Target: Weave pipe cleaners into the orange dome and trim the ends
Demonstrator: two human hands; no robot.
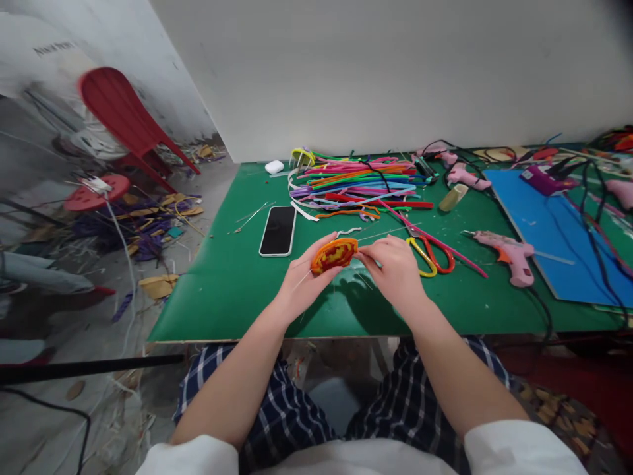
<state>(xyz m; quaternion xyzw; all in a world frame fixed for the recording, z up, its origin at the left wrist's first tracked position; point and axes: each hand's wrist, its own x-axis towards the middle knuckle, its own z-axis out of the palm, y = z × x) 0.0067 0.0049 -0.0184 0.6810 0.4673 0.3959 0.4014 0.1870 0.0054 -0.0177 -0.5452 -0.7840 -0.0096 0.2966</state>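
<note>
"So, what sits to the left of your grip?"

"Well off to my left, past the table, stands a red plastic chair with a tall rounded back [116, 109], and a round red plastic stool [119, 188] is by it. Closer in, on the green-topped table [217, 290], a black-screened phone with a pale rim [278, 231] lies flat, just beyond my left hand [302, 276] and a little left of it. Past the phone is a small white rounded case [274, 167]."

"And the hands themselves?"

"My left hand is closed on a fuzzy, rounded piece in orange, red and yellow [335, 256], with the thumb on the near side and fingers beyond, holding it above the table. My right hand [393, 264] meets the piece's right edge, thumb and fingertips together; whether they pinch the rim or something tiny there, I can't tell."

"What's beyond and to the right?"

"Straight past my grip spreads a heap of long, many-coloured fuzzy stems [366, 181]. Just right of my right hand are scissors with one yellow and one orange-red handle [427, 245]. Farther right lies a pink glue gun with an orange trigger [512, 254], and beyond it a flat blue board [539, 231]."
</note>
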